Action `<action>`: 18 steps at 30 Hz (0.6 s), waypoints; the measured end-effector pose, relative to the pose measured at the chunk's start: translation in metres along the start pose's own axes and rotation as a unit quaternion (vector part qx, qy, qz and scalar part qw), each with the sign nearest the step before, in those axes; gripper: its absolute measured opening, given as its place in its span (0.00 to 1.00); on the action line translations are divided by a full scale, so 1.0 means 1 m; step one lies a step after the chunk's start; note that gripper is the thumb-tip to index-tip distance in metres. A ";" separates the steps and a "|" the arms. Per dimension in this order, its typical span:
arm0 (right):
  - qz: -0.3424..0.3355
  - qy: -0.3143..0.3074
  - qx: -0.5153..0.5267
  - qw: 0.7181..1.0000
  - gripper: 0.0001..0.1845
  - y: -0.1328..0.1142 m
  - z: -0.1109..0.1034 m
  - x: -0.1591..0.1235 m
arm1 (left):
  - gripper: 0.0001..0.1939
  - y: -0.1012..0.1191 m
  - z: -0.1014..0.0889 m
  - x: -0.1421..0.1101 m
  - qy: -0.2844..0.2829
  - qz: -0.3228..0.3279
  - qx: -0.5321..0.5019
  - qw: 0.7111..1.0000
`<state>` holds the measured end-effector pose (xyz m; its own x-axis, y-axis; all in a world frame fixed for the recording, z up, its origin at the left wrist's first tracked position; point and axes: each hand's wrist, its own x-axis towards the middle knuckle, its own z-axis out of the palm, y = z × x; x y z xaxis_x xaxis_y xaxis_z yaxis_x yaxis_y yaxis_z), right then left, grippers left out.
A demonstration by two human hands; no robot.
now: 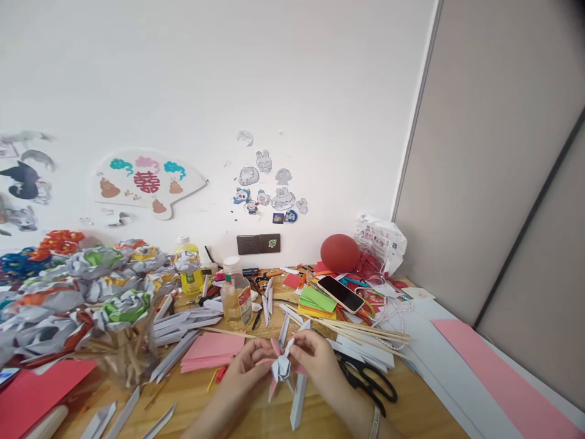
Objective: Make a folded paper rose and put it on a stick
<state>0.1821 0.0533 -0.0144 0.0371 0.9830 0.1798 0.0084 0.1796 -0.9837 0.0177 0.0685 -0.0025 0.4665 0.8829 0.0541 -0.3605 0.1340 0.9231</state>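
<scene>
Between my two hands sits a folded paper flower (281,367), with a white middle and pink and white strips sticking out around it. My left hand (249,366) pinches it from the left, fingers curled round a pink strip. From the right, my right hand (316,353) grips a white strip near the top with thumb and fingertips. One long white folded strip (298,402) points down toward me below the flower. Pink paper squares (214,351) lie stacked just left of my left hand. Black-handled scissors (368,381) rest beside my right forearm.
Finished paper flowers (130,305) on sticks crowd a clear container at left. A plastic jar (236,299), a yellow bottle (189,268), a phone (340,294), a red balloon (340,253) and wooden sticks (365,332) cover the table's back. Folded white strips (183,323) lie at left.
</scene>
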 end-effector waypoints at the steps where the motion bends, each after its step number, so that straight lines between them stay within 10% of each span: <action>1: 0.005 0.003 -0.003 1.000 0.10 0.000 0.000 0.000 | 0.13 -0.001 0.000 0.000 -0.003 0.000 0.012 1.000; 10: -0.043 0.021 -0.123 0.991 0.11 -0.009 0.001 -0.007 | 0.11 0.011 -0.001 -0.009 0.097 0.127 0.302 0.940; 18: -0.038 -0.011 -0.110 0.993 0.11 -0.020 0.003 -0.010 | 0.10 0.016 0.012 -0.012 0.055 0.119 0.411 0.902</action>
<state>0.1782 0.0398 0.0034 0.0062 0.9677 0.2520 0.2294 0.2439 -0.9423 0.0158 0.0552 0.0163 0.3560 0.8879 0.2913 0.3017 -0.4043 0.8634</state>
